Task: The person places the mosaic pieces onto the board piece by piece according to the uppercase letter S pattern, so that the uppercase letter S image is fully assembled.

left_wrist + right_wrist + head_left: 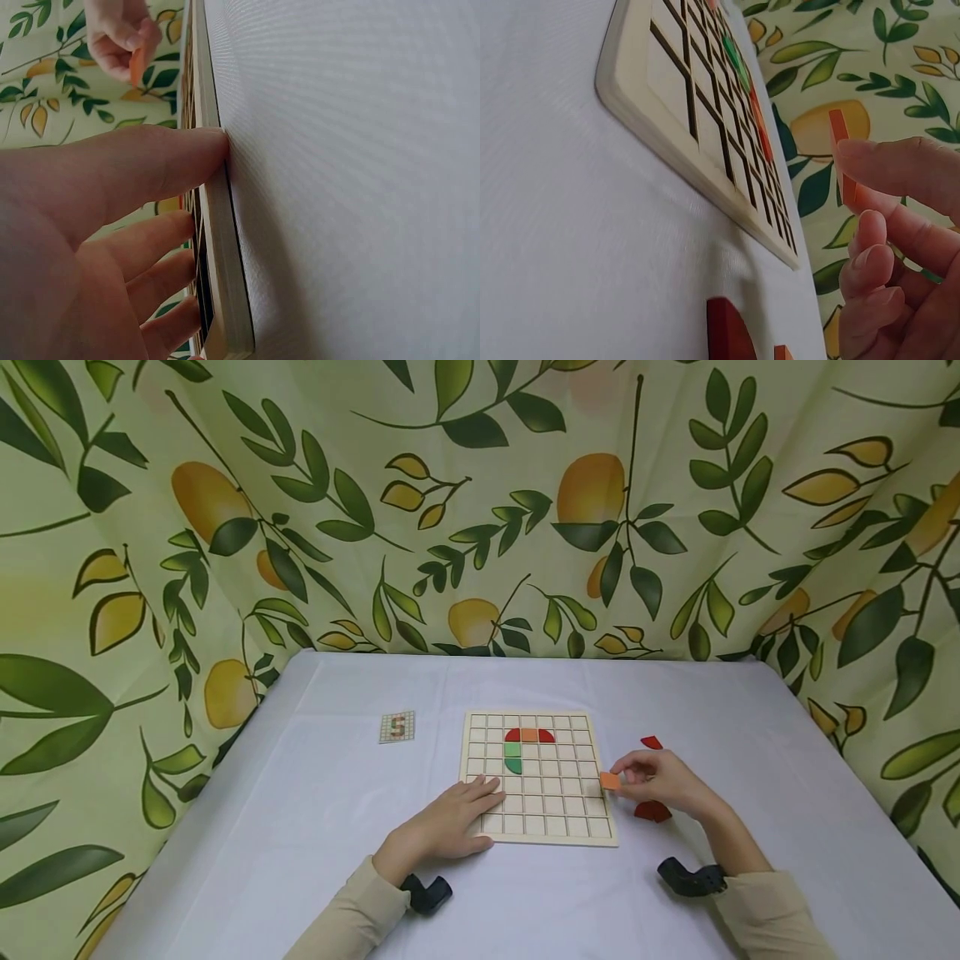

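The work looks partly done. Five pieces sit on the wooden grid board [555, 806]: a red curved piece [513, 736], an orange square [529, 736] and another red curved piece [547, 737] in a row, then a light green square [512, 749] and a dark green curved piece [513, 766] coming down from the left end. One more orange tile [610, 781] is held up by the board's right edge, pinched by the thumb and finger of the right grip [663, 779], not yet put down. The left grip [453, 814] holds no piece; its fingers are spread on the board's near left corner. On the table [300, 777], right of the board, some red pieces [652, 812] are left over, and the right wrist view shows the tip of an orange piece [781, 352] there too. A little card [397, 727] with a coloured shape lies left of the board. It's too small to count from, but I'd guess a good bit is left.
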Tool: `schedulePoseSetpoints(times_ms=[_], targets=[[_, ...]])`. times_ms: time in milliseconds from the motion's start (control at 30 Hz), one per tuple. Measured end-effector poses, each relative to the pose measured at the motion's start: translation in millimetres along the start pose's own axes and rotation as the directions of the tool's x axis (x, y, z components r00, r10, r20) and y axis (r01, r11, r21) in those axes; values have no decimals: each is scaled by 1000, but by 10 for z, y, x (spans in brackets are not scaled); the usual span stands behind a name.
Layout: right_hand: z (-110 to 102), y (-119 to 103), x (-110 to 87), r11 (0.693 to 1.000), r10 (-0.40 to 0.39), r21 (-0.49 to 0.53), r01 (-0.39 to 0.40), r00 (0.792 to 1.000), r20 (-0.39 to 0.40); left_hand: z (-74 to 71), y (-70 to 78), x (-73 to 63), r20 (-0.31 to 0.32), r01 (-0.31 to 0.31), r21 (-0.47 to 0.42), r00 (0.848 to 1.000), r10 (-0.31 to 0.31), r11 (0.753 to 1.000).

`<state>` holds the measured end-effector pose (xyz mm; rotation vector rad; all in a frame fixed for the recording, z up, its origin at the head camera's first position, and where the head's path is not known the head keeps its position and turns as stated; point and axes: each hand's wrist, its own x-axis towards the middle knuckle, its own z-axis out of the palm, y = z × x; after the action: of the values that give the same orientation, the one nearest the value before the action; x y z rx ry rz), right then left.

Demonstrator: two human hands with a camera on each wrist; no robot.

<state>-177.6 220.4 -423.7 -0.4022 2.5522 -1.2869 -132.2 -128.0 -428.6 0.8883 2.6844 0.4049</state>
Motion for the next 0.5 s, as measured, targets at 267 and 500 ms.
schedulePoseSetpoints(times_ms=[267,500], targets=[[75,-72,72,999,16,-45,-17,1000,-25,0,-1,7,-4,-9,4,1000,9,1000],[117,-125,122,999,27,-46,-29,999,-28,9,-4,15,-3,-4,12,1000,4,1000]])
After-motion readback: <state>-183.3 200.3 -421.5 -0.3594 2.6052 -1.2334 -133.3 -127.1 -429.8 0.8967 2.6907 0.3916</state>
